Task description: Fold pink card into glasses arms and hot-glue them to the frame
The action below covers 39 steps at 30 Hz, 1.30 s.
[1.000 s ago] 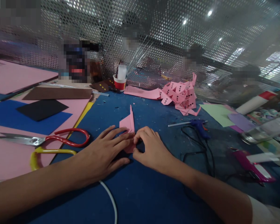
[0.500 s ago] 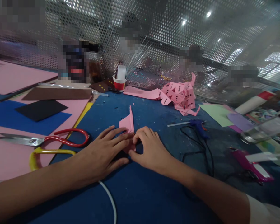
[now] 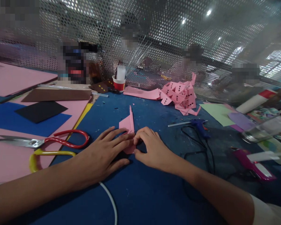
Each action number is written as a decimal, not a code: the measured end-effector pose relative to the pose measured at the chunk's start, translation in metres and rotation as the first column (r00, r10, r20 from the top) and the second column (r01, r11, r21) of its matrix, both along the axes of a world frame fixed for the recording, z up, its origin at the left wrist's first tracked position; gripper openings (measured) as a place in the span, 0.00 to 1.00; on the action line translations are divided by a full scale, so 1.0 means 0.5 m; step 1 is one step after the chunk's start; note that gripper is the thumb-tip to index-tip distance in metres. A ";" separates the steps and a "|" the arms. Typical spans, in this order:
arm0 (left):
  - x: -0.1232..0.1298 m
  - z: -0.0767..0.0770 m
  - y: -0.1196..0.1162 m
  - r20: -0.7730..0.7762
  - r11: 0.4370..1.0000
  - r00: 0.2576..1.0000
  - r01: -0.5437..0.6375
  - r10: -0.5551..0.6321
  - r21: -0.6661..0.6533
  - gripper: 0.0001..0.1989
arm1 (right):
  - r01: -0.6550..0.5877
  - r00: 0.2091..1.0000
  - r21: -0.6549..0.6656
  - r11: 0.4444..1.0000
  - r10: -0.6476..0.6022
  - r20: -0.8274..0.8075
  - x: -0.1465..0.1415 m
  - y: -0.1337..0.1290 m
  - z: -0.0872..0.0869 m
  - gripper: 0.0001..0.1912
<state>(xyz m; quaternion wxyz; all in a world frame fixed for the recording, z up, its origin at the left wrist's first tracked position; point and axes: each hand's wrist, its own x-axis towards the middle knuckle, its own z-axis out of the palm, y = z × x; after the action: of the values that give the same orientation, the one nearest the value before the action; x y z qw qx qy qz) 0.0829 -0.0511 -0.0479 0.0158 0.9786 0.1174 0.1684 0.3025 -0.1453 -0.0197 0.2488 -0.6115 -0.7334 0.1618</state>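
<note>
A small folded pink paper piece point(image 3: 126, 123) lies on the blue table, with a narrow raised strip pointing away from me. My left hand point(image 3: 107, 150) rests flat across its near part, fingers spread and pressing on it. At its right edge, my right hand point(image 3: 150, 150) has bent fingers touching the paper close to the left fingertips. The thumb of my right hand is apart from its index finger. Part of the paper is hidden under my fingers.
Red-and-yellow-handled scissors point(image 3: 39, 143) lie left on pink sheets. A pile of pink paper pieces point(image 3: 180, 97) and a paper cup point(image 3: 119, 83) stand behind. A blue glue gun point(image 3: 201, 127) and a magenta one point(image 3: 254, 164) lie right, with cords.
The thumb of my right hand has shifted slightly up and right, off the near end of the paper, showing more of it. My left hand stays in place.
</note>
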 end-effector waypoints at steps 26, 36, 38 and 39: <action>0.002 0.000 -0.003 0.015 0.998 1.000 -0.016 0.017 -0.055 0.27 | 0.037 0.997 -0.017 0.999 -0.038 -0.062 0.001 0.006 -0.001 0.10; 0.004 0.001 -0.003 0.025 0.999 1.000 -0.015 0.016 -0.048 0.26 | 0.066 0.996 -0.015 0.998 -0.067 -0.051 -0.003 0.010 -0.003 0.07; 0.004 0.001 -0.003 0.025 0.999 1.000 -0.014 0.015 -0.048 0.26 | 0.072 0.996 -0.024 0.997 -0.073 -0.050 -0.003 0.010 -0.001 0.06; 0.004 0.001 -0.003 0.024 0.999 1.000 -0.016 0.018 -0.048 0.26 | 0.074 0.996 -0.028 0.997 -0.075 -0.049 -0.003 0.011 0.000 0.06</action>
<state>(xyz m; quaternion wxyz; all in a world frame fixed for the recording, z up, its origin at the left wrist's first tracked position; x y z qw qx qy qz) 0.0848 -0.0524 -0.0475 0.0389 0.9748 0.1295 0.1775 0.3008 -0.1400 -0.0196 0.2651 -0.6372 -0.7016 0.1773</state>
